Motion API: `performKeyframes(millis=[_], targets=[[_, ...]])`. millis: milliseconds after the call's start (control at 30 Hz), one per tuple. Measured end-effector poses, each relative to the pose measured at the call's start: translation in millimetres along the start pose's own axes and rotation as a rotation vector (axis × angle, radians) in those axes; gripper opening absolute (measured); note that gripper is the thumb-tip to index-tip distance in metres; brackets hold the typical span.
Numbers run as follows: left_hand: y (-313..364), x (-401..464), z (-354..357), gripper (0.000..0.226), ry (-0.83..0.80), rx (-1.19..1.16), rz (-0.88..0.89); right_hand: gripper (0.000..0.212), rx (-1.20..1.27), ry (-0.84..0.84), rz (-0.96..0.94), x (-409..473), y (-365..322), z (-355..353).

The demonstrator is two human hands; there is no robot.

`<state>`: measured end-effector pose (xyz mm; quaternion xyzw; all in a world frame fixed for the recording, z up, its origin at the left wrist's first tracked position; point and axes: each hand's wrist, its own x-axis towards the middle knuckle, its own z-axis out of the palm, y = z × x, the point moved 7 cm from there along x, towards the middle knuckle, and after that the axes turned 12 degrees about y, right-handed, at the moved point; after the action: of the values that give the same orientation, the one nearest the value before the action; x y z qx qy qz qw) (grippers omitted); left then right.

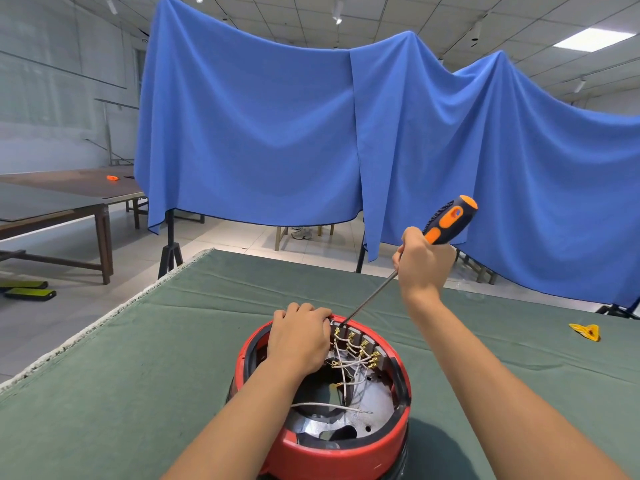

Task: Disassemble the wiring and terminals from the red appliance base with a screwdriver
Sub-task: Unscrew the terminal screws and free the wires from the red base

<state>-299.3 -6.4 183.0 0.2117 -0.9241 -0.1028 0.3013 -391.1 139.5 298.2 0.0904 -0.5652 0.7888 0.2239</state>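
Note:
A round red appliance base [346,455] sits open side up on the green cloth, near me. Inside, white wires [346,362] run to a row of brass terminals [367,348] along the far right wall. My left hand [299,336] rests on the far rim, its fingers curled over the edge beside the terminals. Higher up on the right, my right hand [420,263] grips a screwdriver [446,221] with an orange and black handle. Its long shaft slants down to the left, and the tip meets the farthest terminal [337,329].
The green table cover [156,358] has its left edge running diagonally toward me. A small yellow piece [585,331] lies on it at the far right. A blue cloth [277,133] hangs on stands behind the table. Wooden tables [69,199] stand at the left.

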Motion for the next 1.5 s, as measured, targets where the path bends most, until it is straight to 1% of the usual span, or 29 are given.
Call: performKeyframes(millis=[167,267,333,400,467,533,600,700,733,800,867,933,1000,1067,1133,1233,1400,1500], targets=[[-0.2,-0.5,-0.6,0.04,0.005,-0.003,0.004,0.019,-0.05,0.081,0.103,13.0,12.2,-4.9],[-0.9,-0.5,-0.2,0.041,0.0,0.005,0.009,0.021,-0.036,0.128,0.163,17.7,17.5,-12.5],[-0.9,-0.4,0.0,0.042,-0.001,0.007,0.01,0.022,-0.033,0.135,0.159,15.4,17.5,-18.6],[-0.9,0.3,0.4,0.042,0.0,0.006,0.009,0.02,0.008,0.116,0.089,7.8,12.6,-22.9],[-1.0,1.0,0.3,0.043,0.002,0.004,0.005,0.019,0.061,0.066,-0.038,-5.8,0.2,-23.6],[-0.9,0.7,-0.3,0.043,0.004,0.006,0.005,0.024,0.092,-0.004,-0.151,-22.4,-12.6,-20.7],[-1.1,-0.1,0.3,0.043,0.001,0.013,0.008,0.029,0.098,-0.068,-0.207,-36.1,-18.8,-16.0],[-0.6,-0.8,0.4,0.044,0.004,0.019,0.007,0.024,0.016,-0.153,-0.299,-50.2,-23.3,-6.6],[-0.5,-0.8,0.2,0.045,0.006,0.021,0.008,0.025,-0.041,-0.169,-0.315,-52.3,-22.9,-3.2],[-0.2,-0.6,-0.1,0.046,0.01,0.025,0.012,0.032,-0.214,-0.144,-0.341,-50.0,-22.3,2.3],[-0.2,-0.6,-0.6,0.046,0.014,0.023,0.012,0.034,-0.284,-0.153,-0.313,-43.6,-23.4,9.1],[-0.2,-0.3,-0.9,0.046,0.017,0.015,0.009,0.033,-0.222,-0.221,-0.241,-36.8,-22.4,19.0],[0.1,-0.3,-0.9,0.046,0.016,0.012,0.011,0.027,-0.146,-0.247,-0.188,-29.6,-20.3,25.2],[-0.1,-0.7,-0.8,0.046,0.013,0.012,0.015,0.017,-0.066,-0.202,-0.112,-21.7,-14.4,25.8],[-0.7,-0.9,-1.4,0.045,0.015,0.01,0.015,0.014,-0.03,-0.142,-0.049,-14.1,-7.7,25.4],[0.0,-0.7,-1.9,0.045,0.017,0.01,0.021,0.02,-0.03,-0.073,0.023,-1.7,1.2,25.7],[-0.7,0.6,-1.1,0.046,0.016,0.009,0.018,0.021,-0.046,0.052,0.122,12.4,13.7,23.3],[-0.5,0.7,-1.1,0.046,0.017,0.005,0.016,0.021,-0.036,0.094,0.166,14.9,19.3,23.3]])
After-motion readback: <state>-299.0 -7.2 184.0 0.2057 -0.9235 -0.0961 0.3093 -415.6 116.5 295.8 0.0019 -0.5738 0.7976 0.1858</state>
